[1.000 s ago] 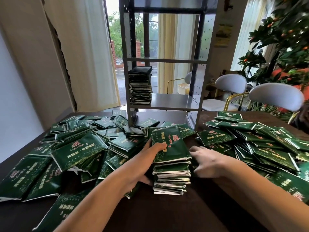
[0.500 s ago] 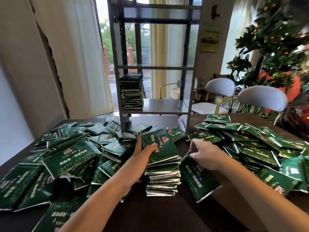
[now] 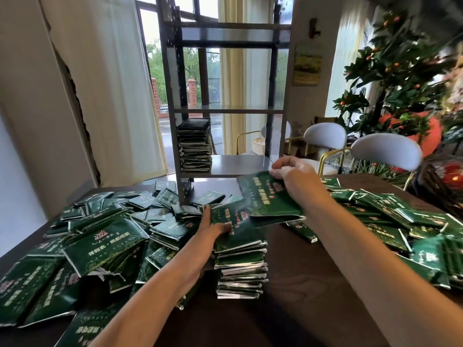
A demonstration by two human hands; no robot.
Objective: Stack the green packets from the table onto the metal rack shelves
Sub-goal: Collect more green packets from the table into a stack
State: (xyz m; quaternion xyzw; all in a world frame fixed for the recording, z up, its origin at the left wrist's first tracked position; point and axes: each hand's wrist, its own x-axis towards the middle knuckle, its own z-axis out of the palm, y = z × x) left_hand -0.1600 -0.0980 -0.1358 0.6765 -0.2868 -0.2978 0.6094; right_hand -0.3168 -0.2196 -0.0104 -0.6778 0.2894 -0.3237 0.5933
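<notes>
- Stack (image 3: pixel 240 259) of packets on the table (image 3: pixel 288 309) near me; my left hand (image 3: pixel 213 227) still steadies its top, fingers flat.
- Right hand (image 3: pixel 292 172) has just lifted one packet (image 3: pixel 265 196), pinching it, now above the stack.
- Rack (image 3: pixel 225 166) beyond already holds a pile (image 3: pixel 194 146); I judge this stack goes there next.

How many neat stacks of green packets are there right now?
2: one stack on the metal rack's lower shelf, one stack on the table under the left hand. Loose piles may hide others.
</notes>
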